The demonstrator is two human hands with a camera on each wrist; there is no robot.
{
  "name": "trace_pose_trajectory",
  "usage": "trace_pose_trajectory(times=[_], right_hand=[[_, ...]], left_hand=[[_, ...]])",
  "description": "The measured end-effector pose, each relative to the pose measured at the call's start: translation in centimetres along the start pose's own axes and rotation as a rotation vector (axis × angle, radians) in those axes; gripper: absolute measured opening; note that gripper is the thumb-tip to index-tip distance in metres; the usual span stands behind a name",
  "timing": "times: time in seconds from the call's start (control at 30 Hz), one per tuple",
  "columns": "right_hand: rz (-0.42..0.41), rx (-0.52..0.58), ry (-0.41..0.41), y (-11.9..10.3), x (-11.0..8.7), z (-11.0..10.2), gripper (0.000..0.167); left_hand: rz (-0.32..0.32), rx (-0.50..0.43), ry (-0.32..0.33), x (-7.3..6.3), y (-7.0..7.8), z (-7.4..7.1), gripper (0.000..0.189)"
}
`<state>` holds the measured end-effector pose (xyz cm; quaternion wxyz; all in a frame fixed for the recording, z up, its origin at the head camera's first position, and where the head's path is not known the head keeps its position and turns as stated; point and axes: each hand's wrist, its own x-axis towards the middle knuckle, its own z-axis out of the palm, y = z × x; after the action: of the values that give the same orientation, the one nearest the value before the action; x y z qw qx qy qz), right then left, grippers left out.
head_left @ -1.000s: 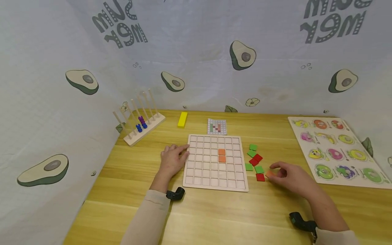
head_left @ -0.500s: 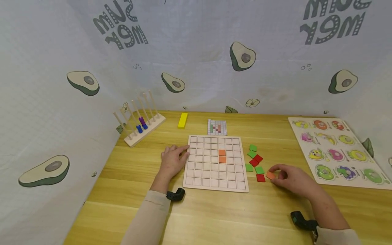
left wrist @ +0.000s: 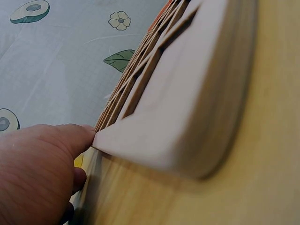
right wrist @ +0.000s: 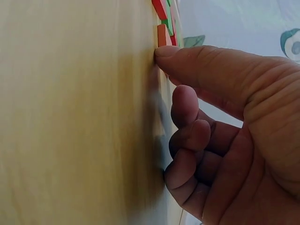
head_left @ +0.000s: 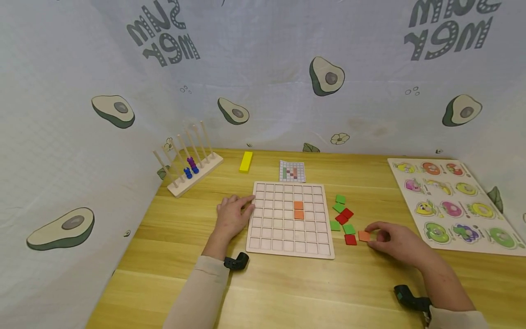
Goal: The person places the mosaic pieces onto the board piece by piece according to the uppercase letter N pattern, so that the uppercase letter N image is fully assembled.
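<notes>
A pale wooden grid board [head_left: 263, 218] lies flat in the head view, with two orange tiles [head_left: 298, 210] set in its cells. My left hand [head_left: 232, 214] rests on the table at the board's left side, thumb and forefinger touching its edge. In the left wrist view the thumb [left wrist: 70, 136] meets the board's corner [left wrist: 154, 145]. My right hand [head_left: 396, 240] is right of the board, thumb and forefinger apart beside a loose orange tile [head_left: 364, 236] lying flat. In the right wrist view the thumb tip is close to that orange tile [right wrist: 163, 35]; contact is unclear.
Several green tiles [head_left: 340, 199] and red tiles [head_left: 350, 240] lie right of the board. A pattern card [head_left: 292, 171], yellow block [head_left: 246, 162] and peg stand with beads [head_left: 195, 176] stand behind. A fruit puzzle board [head_left: 444, 205] lies at the right.
The orange tile, partly covered by the right fingers before, now shows fully and lies squarer. My right hand has shifted slightly right, away from it. The left hand stays at the board.
</notes>
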<state>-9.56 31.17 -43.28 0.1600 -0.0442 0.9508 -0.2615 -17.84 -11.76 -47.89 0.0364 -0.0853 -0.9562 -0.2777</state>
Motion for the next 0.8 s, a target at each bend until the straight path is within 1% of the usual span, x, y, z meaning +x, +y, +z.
trace_pose_trajectory(times=[0.37,0.63,0.7,0.8], right_hand=[[-0.003,0.000,0.013,0.13,0.12,0.09,0.029],[-0.007,-0.004,0.021,0.01,0.17,0.09,0.029],[-0.009,-0.009,0.030,-0.12,0.16,0.07,0.030],[-0.033,-0.022,0.057,-0.43,0.11,0.03,0.030]], left_hand=[[0.004,0.001,-0.005,0.00,-0.08,0.04,0.037],[-0.001,-0.005,-0.008,-0.04,-0.05,-0.01,0.037],[-0.001,-0.005,-0.007,-0.03,-0.06,0.01,0.037],[0.000,-0.004,-0.006,-0.02,-0.06,-0.01,0.036]])
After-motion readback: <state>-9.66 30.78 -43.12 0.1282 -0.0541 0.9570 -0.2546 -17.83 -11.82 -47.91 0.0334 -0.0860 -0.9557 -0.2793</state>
